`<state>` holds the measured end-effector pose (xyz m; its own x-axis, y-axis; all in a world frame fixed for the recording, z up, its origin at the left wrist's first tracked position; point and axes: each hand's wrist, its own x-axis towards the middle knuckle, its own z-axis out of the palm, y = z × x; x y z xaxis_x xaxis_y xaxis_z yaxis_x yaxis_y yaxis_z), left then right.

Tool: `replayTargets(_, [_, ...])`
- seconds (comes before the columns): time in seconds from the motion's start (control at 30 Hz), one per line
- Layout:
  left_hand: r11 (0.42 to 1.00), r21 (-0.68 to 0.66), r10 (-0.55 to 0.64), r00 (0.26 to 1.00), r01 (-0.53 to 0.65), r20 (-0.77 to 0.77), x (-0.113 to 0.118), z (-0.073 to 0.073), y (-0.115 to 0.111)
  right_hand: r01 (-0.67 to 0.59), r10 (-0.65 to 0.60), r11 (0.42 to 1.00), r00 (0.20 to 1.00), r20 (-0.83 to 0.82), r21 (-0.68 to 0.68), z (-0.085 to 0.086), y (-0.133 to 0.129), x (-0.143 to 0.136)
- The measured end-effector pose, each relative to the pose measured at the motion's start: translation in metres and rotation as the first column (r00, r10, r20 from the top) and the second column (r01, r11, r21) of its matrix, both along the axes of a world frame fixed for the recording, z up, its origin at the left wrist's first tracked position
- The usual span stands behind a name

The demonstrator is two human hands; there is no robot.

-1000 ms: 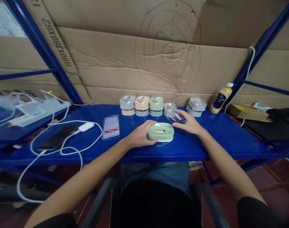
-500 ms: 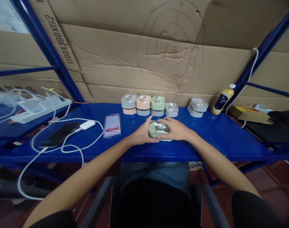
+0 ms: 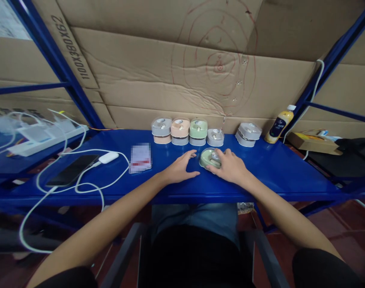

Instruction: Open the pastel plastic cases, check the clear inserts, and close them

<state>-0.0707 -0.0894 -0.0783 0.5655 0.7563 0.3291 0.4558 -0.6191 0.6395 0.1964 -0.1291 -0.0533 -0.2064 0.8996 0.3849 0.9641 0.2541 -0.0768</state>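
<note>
A green lidded box (image 3: 209, 157) lies on the blue shelf (image 3: 278, 168) in front of me. My right hand (image 3: 229, 167) rests over its right side and grips it. My left hand (image 3: 179, 169) lies on the shelf just left of the box, fingers spread, holding nothing. Behind them, along the cardboard wall, stands a row of similar small boxes: grey on pink (image 3: 161, 131), pink on grey (image 3: 179, 131), green on grey (image 3: 198, 132), a grey one (image 3: 215, 137) and a tilted grey one (image 3: 248, 134).
A yellow bottle (image 3: 279, 124) stands at the back right beside a flat carton (image 3: 313, 143). On the left lie a card (image 3: 140, 157), a black phone (image 3: 71, 170) on a white cable, a white charger (image 3: 108, 157) and a power strip (image 3: 41, 138). Blue rack posts flank the shelf.
The clear lid went onto the green box a second ago. Since then my right hand has slid the box to the right, and my left hand has let go of it.
</note>
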Motion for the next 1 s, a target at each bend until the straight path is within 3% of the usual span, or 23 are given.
replayTargets(0.13, [1.0, 0.012, 0.017, 0.999, -0.016, -0.047, -0.001, 0.001, 0.0, 0.176, -0.176, 0.984, 0.983, -0.045, -0.006, -0.006, 0.024, 0.041])
replayTargets(0.23, [1.0, 0.018, 0.014, 0.997, -0.013, -0.071, -0.001, 0.003, 0.0, 0.301, -0.306, 0.952, 0.942, -0.137, -0.058, 0.001, 0.041, 0.062])
replayTargets(0.37, [1.0, 0.013, 0.016, 0.995, -0.015, -0.098, -0.001, 0.004, -0.001, 0.396, -0.395, 0.917, 0.897, -0.197, -0.038, 0.016, 0.034, 0.071])
replayTargets(0.5, [1.0, 0.016, 0.01, 0.992, -0.008, -0.127, -0.001, 0.005, -0.003, 0.352, -0.348, 0.933, 0.935, -0.063, 0.071, 0.024, 0.002, 0.075])
replayTargets(0.6, [1.0, 0.02, 0.008, 0.991, -0.005, -0.136, -0.001, 0.007, -0.004, 0.291, -0.285, 0.952, 0.956, 0.075, -0.095, 0.027, -0.006, 0.074])
replayTargets(0.7, [1.0, 0.025, 0.002, 0.989, 0.002, -0.145, -0.001, 0.008, -0.004, 0.28, -0.253, 0.938, 0.956, 0.148, -0.202, 0.027, 0.006, 0.068])
replayTargets(0.83, [1.0, 0.014, 0.003, 0.985, 0.0, -0.173, -0.001, 0.01, -0.005, 0.323, -0.289, 0.929, 0.937, 0.194, -0.178, 0.028, 0.035, 0.058])
replayTargets(1.0, [1.0, 0.025, 0.003, 0.982, 0.001, -0.19, -0.001, 0.01, -0.005, 0.278, -0.237, 0.94, 0.95, 0.205, -0.198, 0.029, 0.063, 0.05])
